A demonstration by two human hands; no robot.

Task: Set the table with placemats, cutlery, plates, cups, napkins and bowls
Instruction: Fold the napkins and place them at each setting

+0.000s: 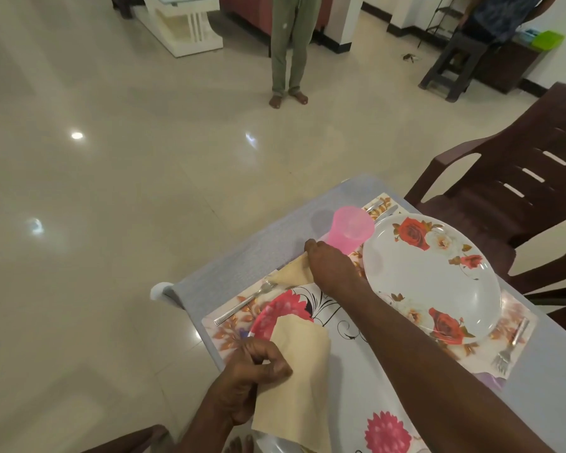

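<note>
Left hand (pixel 258 371) pinching napkin (pixel 294 371), seemingly.

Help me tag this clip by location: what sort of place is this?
Most likely a home dining area. A table is being laid with floral plates, a fork and a pink cup; a brown plastic chair stands beside it, on a glossy tiled floor with household furniture behind.

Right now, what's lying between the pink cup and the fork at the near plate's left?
In the head view, a folded beige napkin lies between the pink cup and the fork, with the right hand resting on it.
</note>
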